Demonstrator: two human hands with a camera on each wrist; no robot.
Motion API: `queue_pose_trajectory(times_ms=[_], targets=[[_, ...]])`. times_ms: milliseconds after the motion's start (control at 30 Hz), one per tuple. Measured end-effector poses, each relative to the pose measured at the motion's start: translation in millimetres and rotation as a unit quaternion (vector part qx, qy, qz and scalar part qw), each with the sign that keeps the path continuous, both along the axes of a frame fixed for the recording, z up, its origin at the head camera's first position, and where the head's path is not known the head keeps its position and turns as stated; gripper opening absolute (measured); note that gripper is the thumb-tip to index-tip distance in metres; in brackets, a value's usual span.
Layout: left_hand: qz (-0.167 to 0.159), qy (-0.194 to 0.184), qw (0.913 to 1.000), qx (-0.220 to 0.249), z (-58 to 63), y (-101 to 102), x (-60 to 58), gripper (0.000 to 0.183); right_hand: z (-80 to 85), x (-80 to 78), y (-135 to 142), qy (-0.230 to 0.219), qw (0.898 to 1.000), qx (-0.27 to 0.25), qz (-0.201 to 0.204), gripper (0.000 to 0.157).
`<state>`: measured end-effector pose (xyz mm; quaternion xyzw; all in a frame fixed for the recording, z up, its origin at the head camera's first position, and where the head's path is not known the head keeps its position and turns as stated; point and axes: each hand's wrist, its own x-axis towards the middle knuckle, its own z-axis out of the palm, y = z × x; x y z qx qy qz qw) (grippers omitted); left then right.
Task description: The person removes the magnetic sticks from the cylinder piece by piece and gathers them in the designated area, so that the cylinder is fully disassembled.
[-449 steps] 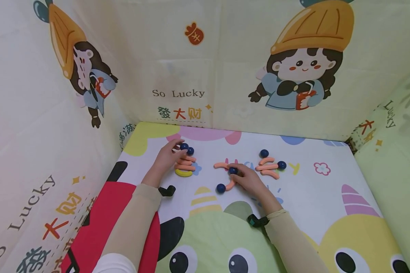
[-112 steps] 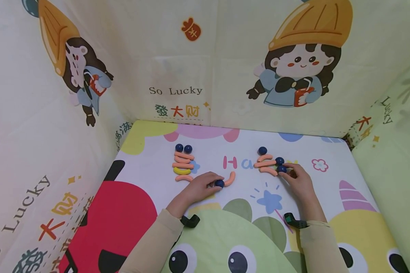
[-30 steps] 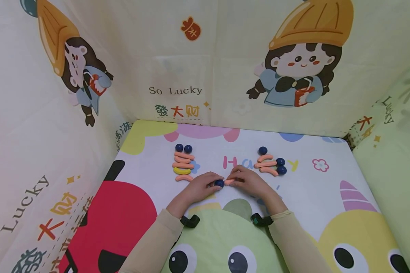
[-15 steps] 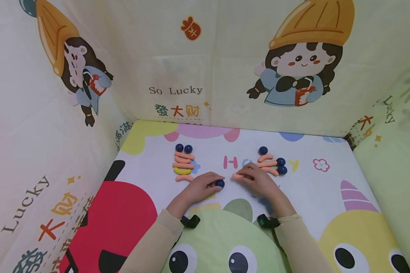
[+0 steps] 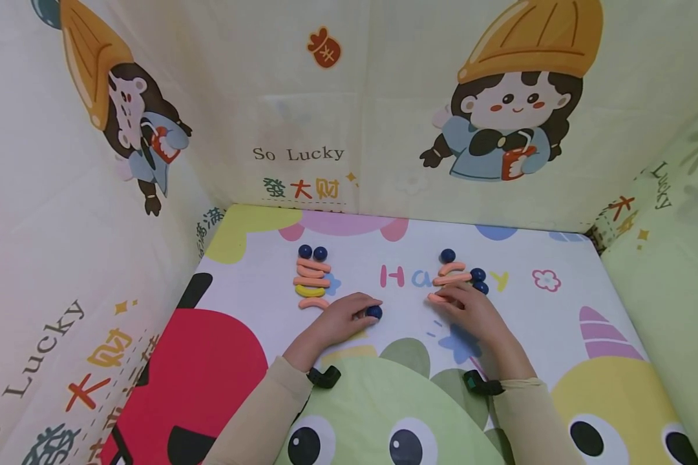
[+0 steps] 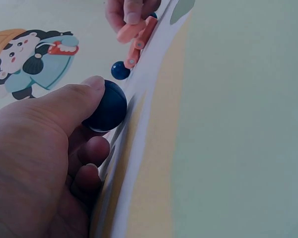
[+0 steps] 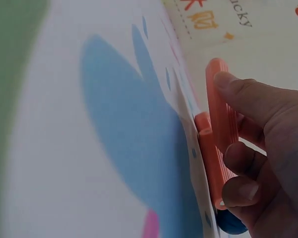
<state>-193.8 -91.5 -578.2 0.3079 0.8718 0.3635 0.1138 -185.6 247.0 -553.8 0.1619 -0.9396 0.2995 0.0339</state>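
In the head view, my left hand (image 5: 342, 318) pinches a dark blue ball (image 5: 374, 312) near the middle of the table. The left wrist view has the thumb against this ball (image 6: 109, 106), with fingers curled below. My right hand (image 5: 471, 310) pinches a pink sausage-shaped toy piece (image 5: 437, 298) at the group on the right. In the right wrist view this ridged piece (image 7: 219, 106) is tilted up between thumb and fingers, overlapping other pink pieces (image 7: 208, 153). That group also has a lone blue ball (image 5: 447, 256) behind and two blue balls (image 5: 477, 275) at its right.
On the left stands a column of several pink pieces (image 5: 311, 282), a yellow curved piece (image 5: 310, 291) and two blue balls (image 5: 313, 252) at its far end. A printed cloth (image 5: 349, 116) hangs behind the table. The patterned table cover (image 5: 518, 323) stretches to the right.
My right hand first pushed a blue ball to the right group, then took the pink piece beside the left hand's ball and carried it right. The left hand has stayed still this last second.
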Motion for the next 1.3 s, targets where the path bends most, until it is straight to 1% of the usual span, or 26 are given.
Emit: queue_pose_trajectory(times_ms=[67, 333, 533, 833, 1067, 1167, 1300], targets=[[0.0, 0.001, 1.0, -0.001, 0.6, -0.4, 0.4, 0.046, -0.8, 0.1, 2.2, -0.001, 1.0, 0.002, 0.0, 0.026], [0.001, 0.006, 1.0, 0.007, 1.1, -1.0, 1.3, 0.046, -2.9, 0.2, 5.2, -0.024, 1.0, 0.011, -0.002, 0.03], [0.003, 0.008, 0.9999, 0.009, 0.9, -1.0, 1.8, 0.045, -4.1, 0.6, 5.0, -0.022, 1.0, 0.022, -0.001, 0.029], [0.001, 0.012, 0.9999, 0.006, 1.3, -0.6, 0.5, 0.046, -4.1, 0.5, 4.4, -0.021, 1.0, 0.018, -0.002, 0.032], [-0.004, 0.015, 0.9998, 0.009, -0.3, -1.2, -0.4, 0.047, 1.1, 0.8, 1.4, -0.027, 1.0, 0.014, -0.002, 0.031], [-0.006, 0.018, 0.9998, 0.011, -0.8, -1.4, 0.0, 0.047, 4.4, 2.0, -0.1, -0.017, 1.0, 0.016, -0.001, 0.031], [-0.01, 0.029, 0.9994, 0.014, -1.7, -1.4, 0.3, 0.047, 6.6, 4.2, -3.3, 0.008, 1.0, 0.022, 0.003, 0.028]])
